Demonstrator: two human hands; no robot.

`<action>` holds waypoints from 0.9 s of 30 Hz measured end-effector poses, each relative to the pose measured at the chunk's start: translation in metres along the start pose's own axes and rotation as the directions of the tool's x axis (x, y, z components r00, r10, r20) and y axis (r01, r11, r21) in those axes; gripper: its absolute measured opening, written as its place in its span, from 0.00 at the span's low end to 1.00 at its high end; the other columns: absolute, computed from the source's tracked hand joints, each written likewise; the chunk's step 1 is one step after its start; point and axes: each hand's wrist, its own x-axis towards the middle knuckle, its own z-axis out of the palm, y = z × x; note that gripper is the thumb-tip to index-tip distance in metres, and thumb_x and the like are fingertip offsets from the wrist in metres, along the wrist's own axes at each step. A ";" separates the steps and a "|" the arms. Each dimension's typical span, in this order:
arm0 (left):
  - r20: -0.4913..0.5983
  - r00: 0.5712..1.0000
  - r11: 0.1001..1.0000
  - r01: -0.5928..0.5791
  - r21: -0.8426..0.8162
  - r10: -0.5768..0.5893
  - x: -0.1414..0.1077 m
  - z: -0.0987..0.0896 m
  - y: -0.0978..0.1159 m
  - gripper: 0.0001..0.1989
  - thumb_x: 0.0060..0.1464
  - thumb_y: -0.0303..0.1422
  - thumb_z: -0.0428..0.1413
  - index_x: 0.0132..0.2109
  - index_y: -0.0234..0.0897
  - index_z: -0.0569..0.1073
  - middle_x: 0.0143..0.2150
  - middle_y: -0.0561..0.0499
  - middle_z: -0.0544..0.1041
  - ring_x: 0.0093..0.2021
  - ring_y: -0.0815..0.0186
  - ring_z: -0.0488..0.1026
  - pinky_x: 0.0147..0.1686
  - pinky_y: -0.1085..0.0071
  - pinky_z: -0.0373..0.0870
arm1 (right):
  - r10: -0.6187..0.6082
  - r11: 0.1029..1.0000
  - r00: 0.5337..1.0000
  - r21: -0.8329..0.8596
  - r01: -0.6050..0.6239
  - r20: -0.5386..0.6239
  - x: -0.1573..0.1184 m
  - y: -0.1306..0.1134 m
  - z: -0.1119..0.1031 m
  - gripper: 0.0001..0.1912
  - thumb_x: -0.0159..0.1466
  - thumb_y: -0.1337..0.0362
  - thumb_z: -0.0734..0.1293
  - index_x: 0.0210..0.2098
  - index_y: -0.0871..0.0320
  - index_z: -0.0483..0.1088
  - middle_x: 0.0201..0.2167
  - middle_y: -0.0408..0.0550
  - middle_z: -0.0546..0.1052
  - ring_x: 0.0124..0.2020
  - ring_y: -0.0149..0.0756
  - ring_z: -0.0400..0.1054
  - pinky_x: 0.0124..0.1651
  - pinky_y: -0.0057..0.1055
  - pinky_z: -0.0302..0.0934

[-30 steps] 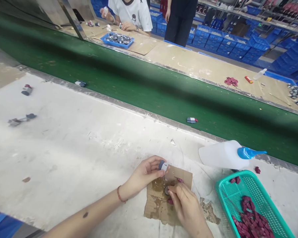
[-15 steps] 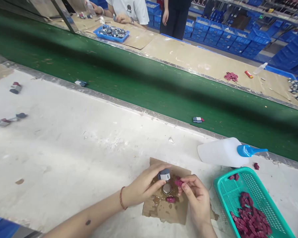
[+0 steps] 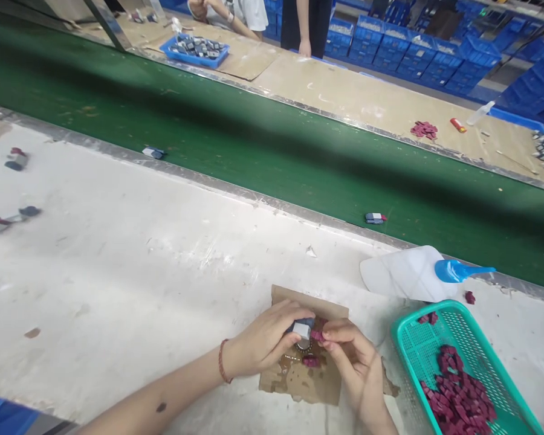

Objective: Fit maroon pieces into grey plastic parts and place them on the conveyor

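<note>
My left hand point(image 3: 267, 338) is closed around a small grey and dark blue block point(image 3: 302, 330). Between the thumb and fingers of my right hand point(image 3: 351, 356) is a small maroon piece point(image 3: 317, 336), right up against the block's right side; whether they touch I cannot tell. Both hands are above a stained piece of cardboard point(image 3: 308, 386). A metal bottle cap point(image 3: 304, 345) lies on it, partly hidden by the block. Another maroon piece point(image 3: 310, 361) rests on the cardboard just below the cap.
A green basket point(image 3: 489, 356) of maroon pieces stands at right, beneath a white bottle point(image 3: 403, 275) with a blue nozzle lying on its side. Past the table's metal edge runs a green conveyor belt point(image 3: 254, 145) carrying blocks point(image 3: 375, 218). Other people are at the far bench.
My right hand has moved left, bringing the maroon piece up to the block in my left hand. The blocks on the belt have shifted right. Across the belt, people's arms have moved.
</note>
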 end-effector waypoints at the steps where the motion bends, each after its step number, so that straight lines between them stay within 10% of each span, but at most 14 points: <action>1: 0.001 1.000 1.000 -0.001 0.001 0.001 0.000 0.000 0.000 0.20 0.69 0.41 0.34 0.55 0.36 0.63 0.44 0.42 0.75 0.41 0.60 0.71 0.40 0.63 0.69 | 0.008 1.000 1.000 -0.008 -0.008 0.009 0.000 -0.001 0.000 0.06 0.65 0.63 0.68 0.33 0.54 0.76 0.29 0.48 0.79 0.32 0.36 0.75 0.36 0.29 0.70; 27: 0.107 0.993 0.997 -0.051 0.062 0.044 -0.003 -0.002 -0.001 0.20 0.68 0.39 0.36 0.54 0.35 0.66 0.40 0.43 0.75 0.37 0.60 0.68 0.38 0.65 0.67 | -0.085 0.974 0.979 -0.192 0.121 0.185 -0.009 -0.004 0.004 0.08 0.68 0.69 0.62 0.36 0.55 0.73 0.30 0.47 0.77 0.34 0.36 0.73 0.38 0.31 0.68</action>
